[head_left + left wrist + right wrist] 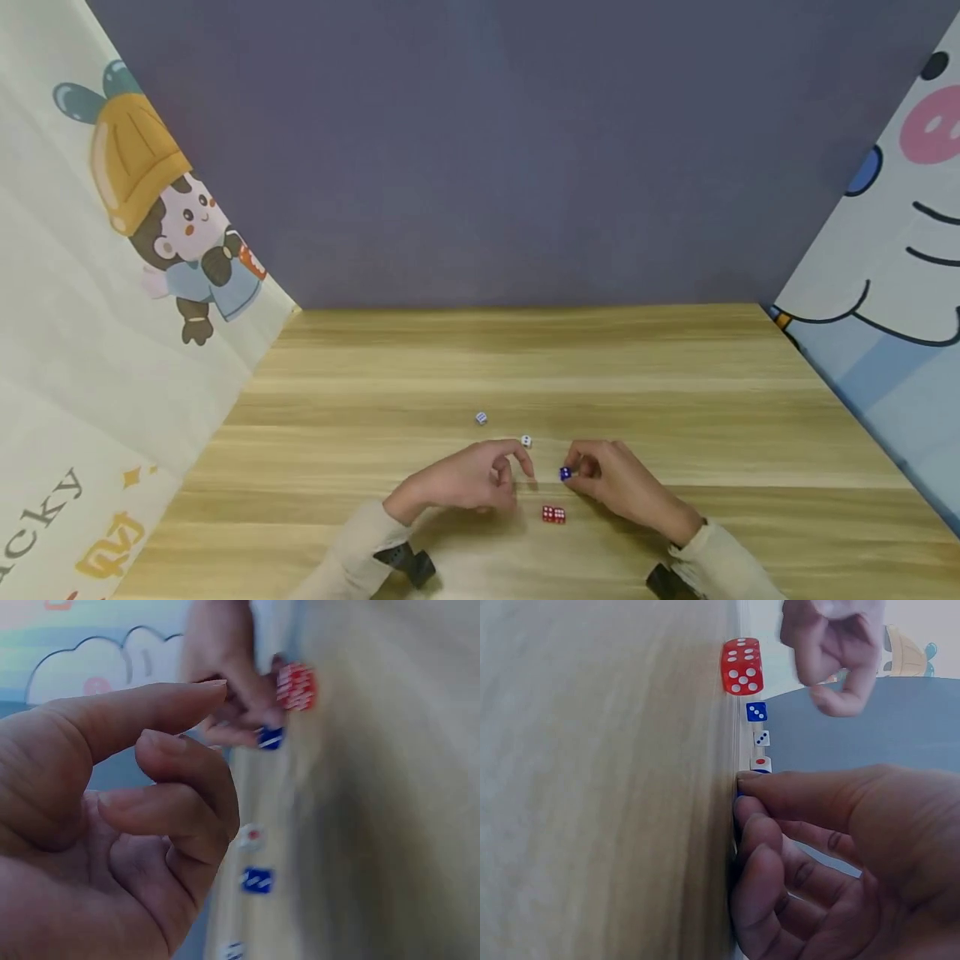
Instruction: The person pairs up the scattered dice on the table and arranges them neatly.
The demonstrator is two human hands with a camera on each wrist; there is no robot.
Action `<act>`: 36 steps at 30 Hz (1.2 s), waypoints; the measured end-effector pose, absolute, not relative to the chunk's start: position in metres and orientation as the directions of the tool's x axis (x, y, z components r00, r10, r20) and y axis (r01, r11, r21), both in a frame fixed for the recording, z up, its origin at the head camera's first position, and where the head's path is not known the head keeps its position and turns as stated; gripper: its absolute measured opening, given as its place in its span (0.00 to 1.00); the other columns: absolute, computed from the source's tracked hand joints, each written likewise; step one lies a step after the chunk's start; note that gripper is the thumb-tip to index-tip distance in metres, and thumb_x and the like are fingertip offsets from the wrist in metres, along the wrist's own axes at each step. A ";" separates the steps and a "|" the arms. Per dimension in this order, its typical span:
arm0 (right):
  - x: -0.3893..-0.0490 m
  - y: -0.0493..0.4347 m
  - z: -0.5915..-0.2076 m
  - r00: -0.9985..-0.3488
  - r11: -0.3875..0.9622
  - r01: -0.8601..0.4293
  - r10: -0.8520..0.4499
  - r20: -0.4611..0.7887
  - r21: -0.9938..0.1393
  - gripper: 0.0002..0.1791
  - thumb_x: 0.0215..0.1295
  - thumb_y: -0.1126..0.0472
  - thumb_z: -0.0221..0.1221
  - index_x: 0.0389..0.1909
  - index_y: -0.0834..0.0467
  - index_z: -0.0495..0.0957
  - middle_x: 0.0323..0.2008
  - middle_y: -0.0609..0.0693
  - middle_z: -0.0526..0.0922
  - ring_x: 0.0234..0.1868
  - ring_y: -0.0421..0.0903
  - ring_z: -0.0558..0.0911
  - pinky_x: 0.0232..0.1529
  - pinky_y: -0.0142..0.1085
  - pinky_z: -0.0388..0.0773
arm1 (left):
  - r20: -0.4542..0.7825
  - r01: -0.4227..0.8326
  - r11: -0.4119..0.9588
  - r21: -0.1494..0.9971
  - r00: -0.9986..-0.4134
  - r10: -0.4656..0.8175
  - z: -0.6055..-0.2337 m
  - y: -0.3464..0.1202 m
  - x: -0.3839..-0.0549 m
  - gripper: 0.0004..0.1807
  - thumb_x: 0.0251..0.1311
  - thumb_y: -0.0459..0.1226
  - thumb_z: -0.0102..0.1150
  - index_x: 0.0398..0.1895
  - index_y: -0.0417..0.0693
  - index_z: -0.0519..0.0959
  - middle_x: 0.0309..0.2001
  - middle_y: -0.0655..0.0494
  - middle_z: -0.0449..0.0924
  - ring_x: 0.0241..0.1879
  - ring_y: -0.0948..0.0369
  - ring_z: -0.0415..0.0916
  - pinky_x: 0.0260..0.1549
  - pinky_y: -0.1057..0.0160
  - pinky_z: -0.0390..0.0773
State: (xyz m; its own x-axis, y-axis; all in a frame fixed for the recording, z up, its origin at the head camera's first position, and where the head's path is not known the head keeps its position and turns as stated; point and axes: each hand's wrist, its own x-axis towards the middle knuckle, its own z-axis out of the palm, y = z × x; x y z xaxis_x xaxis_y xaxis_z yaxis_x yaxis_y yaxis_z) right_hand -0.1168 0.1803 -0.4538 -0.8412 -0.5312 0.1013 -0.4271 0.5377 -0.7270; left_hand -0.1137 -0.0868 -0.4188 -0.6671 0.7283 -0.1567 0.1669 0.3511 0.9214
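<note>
While the right hand [622,483] pinches a blue die [565,473] near two red dice [553,515] in the head view, the left hand [468,477] is empty, fingers loosely bent. The left wrist view shows another blue die [257,880] beside a white die [252,837]; in the right wrist view, fingers mostly cover the pinched die.

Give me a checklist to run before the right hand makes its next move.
1. Right hand pinching a blue die between thumb and finger: ok.
2. Left hand free of any die: ok, it holds nothing.
3. Two red dice side by side: ok.
4. Other blue die next to the pinched one: not ok, it lies apart in the left wrist view.
5. Nearer white die and farther white die together: not ok, there is a gap between them.
6. Pinched die clear of the table: cannot tell, the fingers partly cover it.
</note>
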 end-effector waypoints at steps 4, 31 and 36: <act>-0.116 0.182 -0.455 -0.841 0.536 -0.429 -0.530 0.105 -0.728 0.04 0.62 0.60 0.68 0.33 0.51 0.82 0.18 0.40 0.77 0.18 0.32 0.71 0.20 0.29 0.70 | -0.079 0.255 0.367 0.895 -0.717 0.692 -0.409 -0.095 -0.123 0.19 0.56 0.29 0.69 0.52 0.41 0.77 0.23 0.59 0.73 0.22 0.69 0.68 0.25 0.71 0.72; -0.115 0.180 -0.454 -0.853 0.553 -0.408 -0.514 0.088 -0.726 0.06 0.60 0.62 0.70 0.33 0.51 0.82 0.20 0.40 0.78 0.20 0.33 0.73 0.21 0.30 0.72 | -0.185 0.062 0.390 0.919 -0.806 0.562 -0.449 -0.117 -0.156 0.10 0.58 0.31 0.68 0.42 0.42 0.79 0.14 0.57 0.69 0.08 0.68 0.58 0.09 0.72 0.61; -0.115 0.179 -0.454 -0.850 0.547 -0.415 -0.519 0.094 -0.727 0.05 0.60 0.62 0.69 0.33 0.51 0.82 0.20 0.39 0.78 0.20 0.33 0.73 0.21 0.30 0.72 | -0.172 0.067 0.381 0.922 -0.810 0.560 -0.451 -0.117 -0.155 0.10 0.59 0.31 0.68 0.41 0.41 0.79 0.14 0.57 0.68 0.08 0.68 0.58 0.08 0.71 0.60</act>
